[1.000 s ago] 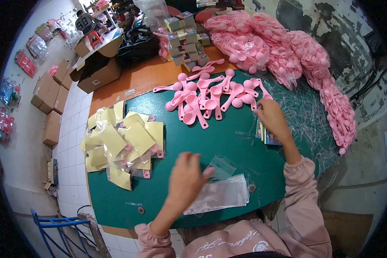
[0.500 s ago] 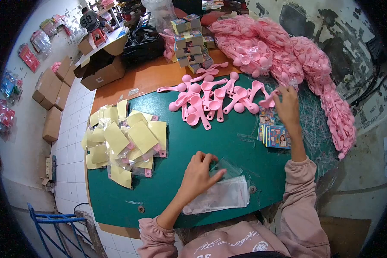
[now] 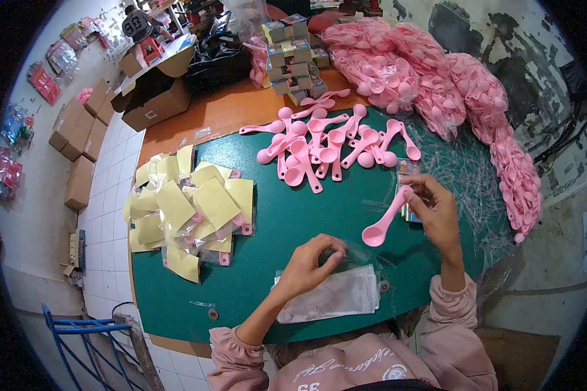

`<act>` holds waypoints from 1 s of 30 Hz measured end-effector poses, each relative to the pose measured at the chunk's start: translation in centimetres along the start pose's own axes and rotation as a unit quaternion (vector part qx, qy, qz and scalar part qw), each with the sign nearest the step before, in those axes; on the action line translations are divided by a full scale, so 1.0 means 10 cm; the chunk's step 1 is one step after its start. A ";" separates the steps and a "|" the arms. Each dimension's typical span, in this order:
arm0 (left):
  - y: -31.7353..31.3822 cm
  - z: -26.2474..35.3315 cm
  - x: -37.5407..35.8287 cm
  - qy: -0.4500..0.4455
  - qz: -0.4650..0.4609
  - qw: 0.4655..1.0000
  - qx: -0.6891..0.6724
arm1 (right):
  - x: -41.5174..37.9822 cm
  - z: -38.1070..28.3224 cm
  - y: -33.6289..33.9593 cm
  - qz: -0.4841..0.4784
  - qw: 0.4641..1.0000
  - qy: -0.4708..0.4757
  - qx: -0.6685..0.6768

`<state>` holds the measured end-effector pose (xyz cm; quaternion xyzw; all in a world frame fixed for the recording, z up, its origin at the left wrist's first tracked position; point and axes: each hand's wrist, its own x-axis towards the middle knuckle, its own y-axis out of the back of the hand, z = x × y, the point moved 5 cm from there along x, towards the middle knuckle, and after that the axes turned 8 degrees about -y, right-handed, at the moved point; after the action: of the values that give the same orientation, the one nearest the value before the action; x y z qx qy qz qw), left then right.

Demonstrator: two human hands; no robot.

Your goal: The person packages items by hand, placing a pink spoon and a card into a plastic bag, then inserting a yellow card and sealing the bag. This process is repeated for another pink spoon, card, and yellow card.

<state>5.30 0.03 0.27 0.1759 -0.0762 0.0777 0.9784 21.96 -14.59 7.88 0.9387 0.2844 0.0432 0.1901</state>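
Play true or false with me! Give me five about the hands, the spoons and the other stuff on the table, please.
1. The right hand holds a pink spoon. True.
2. The left hand holds a spoon too. False: it is at the clear bags, and no spoon shows in it.
3. Loose spoons lie in a heap beyond the hands. True.
4. The pale yellow packets are on the person's right. False: they are on the left.
5. The tabletop under the clear bags is green. True.

Spoon pile [image 3: 328, 155] behind bag stack [image 3: 332, 296]
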 end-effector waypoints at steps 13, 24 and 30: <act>-0.02 -0.09 -0.03 0.164 0.012 0.950 -0.264 | -0.26 0.01 -0.25 0.058 0.995 0.032 0.072; -0.02 -0.11 -0.05 0.170 0.009 0.953 -0.252 | -0.31 -0.12 -0.37 0.024 0.999 0.026 0.014; -0.02 -0.06 -0.03 0.178 0.018 0.923 -0.342 | -0.26 -0.15 -0.26 0.052 0.997 0.021 0.061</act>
<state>5.12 0.02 -0.46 -0.1876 0.0740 0.0942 0.9749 18.16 -13.56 8.31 0.9609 0.2414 0.0550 0.1237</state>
